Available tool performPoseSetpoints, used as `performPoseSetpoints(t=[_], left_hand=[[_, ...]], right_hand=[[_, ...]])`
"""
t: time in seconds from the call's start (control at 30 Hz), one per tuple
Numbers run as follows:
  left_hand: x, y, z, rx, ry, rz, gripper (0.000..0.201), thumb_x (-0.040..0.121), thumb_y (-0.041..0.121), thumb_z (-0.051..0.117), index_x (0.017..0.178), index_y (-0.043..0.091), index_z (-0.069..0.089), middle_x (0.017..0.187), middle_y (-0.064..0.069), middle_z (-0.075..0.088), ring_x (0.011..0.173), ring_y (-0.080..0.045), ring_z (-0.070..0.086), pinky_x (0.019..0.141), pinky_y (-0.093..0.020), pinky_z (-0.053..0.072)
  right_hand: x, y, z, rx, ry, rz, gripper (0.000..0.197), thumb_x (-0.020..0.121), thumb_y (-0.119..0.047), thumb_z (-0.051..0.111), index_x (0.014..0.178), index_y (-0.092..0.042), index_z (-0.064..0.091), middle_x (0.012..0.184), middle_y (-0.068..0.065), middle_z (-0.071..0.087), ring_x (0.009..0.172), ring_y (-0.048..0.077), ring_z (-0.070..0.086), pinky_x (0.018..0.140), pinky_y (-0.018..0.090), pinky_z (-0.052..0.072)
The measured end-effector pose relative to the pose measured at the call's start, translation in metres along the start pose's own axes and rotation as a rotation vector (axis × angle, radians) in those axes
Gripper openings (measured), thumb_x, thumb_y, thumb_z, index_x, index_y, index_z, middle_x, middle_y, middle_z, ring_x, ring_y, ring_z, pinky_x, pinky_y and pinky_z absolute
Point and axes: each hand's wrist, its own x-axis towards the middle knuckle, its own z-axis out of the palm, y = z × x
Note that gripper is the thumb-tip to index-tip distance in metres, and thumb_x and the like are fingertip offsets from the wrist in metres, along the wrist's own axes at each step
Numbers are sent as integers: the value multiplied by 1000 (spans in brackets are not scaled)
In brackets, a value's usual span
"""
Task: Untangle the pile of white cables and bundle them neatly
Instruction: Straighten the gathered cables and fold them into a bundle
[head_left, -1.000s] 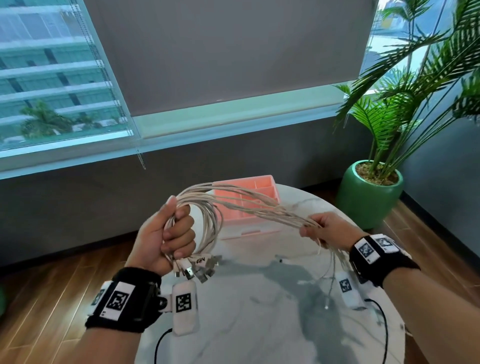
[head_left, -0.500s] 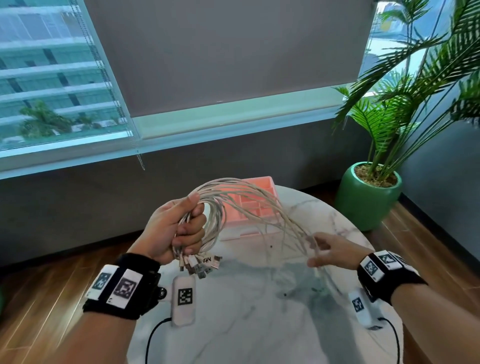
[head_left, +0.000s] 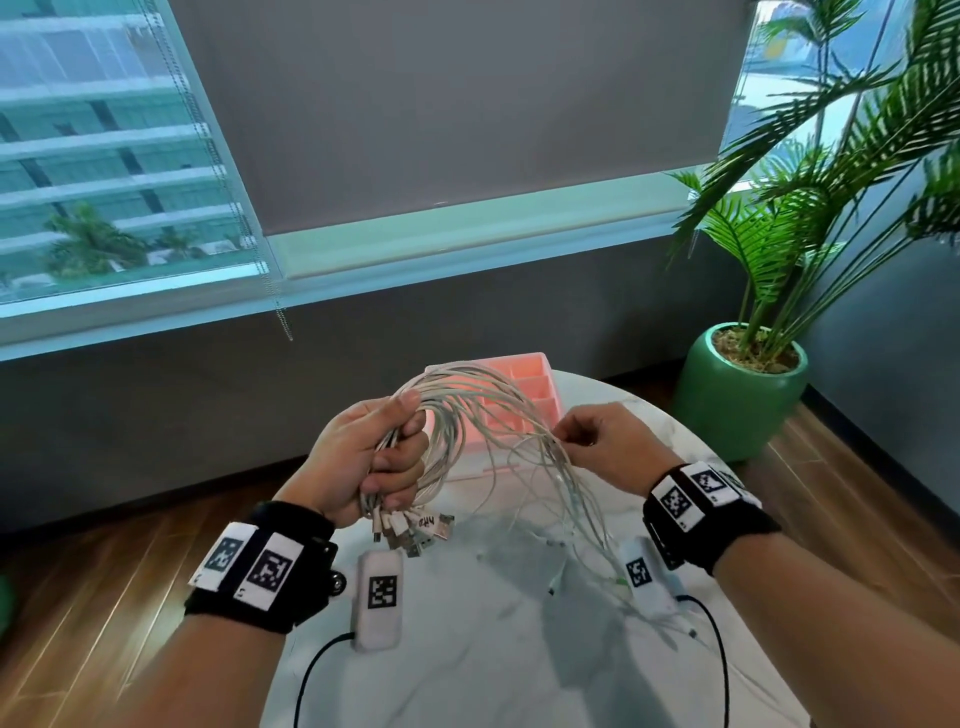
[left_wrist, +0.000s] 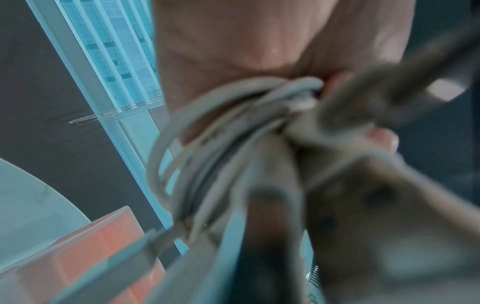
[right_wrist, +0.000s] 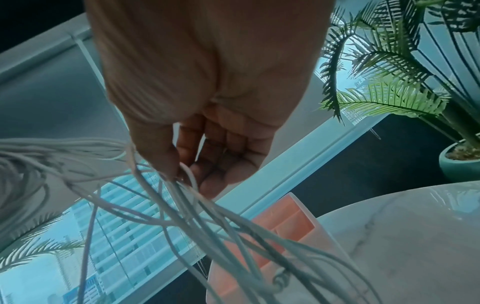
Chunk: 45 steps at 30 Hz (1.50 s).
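thin looped white cables (head_left: 467, 410) in both hands (head_left: 363, 457)

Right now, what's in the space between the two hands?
In the head view, white cables arch from the left hand to the right hand. Behind that gap sits a pink tray on the marble table.

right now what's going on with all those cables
A person is sorting a bunch of white cables above a marble table. The left hand grips the gathered end, with the USB plugs hanging below the fist. The right hand pinches a few strands where the loose ends trail down to the tabletop. A pink divided tray sits behind, holding no cables.
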Motion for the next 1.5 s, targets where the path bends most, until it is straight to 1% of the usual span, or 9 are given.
performPoseSetpoints(t=[0.23,0.37,0.63,0.77,1.0,1.13,1.27,1.37,1.5], left_hand=[[2,-25,-22,40,92,-100,36,101,35,51,72,13,48,49,1,23,30,-8,19,38,-19,32],[4,-39,-31,-27,139,-127,35,101,36,52,74,13,49,50,2,21,30,-8,20,38,-20,32],[-3,-45,-55,-105,233,-149,38,102,37,49,73,14,48,48,3,22,30,-8,20,37,-20,32],[-7,-43,-64,-172,270,-133,38,103,37,47,73,14,45,45,5,24,28,-6,22,34,-19,31],[-3,-31,-50,-176,242,-88,41,107,34,42,71,14,45,44,6,24,27,-5,22,32,-20,31],[-2,-18,-40,-190,229,-43,41,106,34,41,70,15,46,43,6,24,27,-4,22,32,-18,30],[3,-6,-29,-18,208,-32,38,102,33,48,70,14,47,47,3,22,29,-7,20,36,-19,28],[11,-2,-17,103,177,-54,35,101,32,51,72,14,47,48,2,23,29,-8,20,37,-20,29],[24,0,4,237,155,-95,37,106,30,48,73,14,43,48,1,24,29,-8,20,38,-20,28]], right_hand=[[12,-22,-23,799,18,107,14,90,7,55,82,-2,63,58,8,53,51,17,47,53,28,38],[15,-31,-33,520,-220,192,31,101,-15,53,96,13,66,45,0,31,42,17,30,48,27,32],[7,-23,-70,1280,2,155,13,89,-17,47,79,-12,56,55,3,40,58,22,42,67,37,49],[3,-4,-77,1168,145,301,36,100,-41,46,74,-16,53,45,-1,30,45,19,44,67,38,59],[-5,71,-64,1098,553,720,23,104,-8,36,85,-9,49,53,3,42,68,25,57,43,39,58],[-29,107,-59,1001,628,933,24,100,3,31,83,-1,47,58,11,54,50,26,61,35,36,53],[-44,119,-53,633,554,1047,8,89,-2,54,92,6,53,83,20,55,71,35,60,73,52,58],[-25,93,-58,339,533,819,57,75,-38,74,113,2,60,94,15,62,83,32,62,81,45,54],[2,-20,-46,301,341,44,72,79,-47,77,141,-29,45,126,-6,61,114,9,61,91,28,51]])
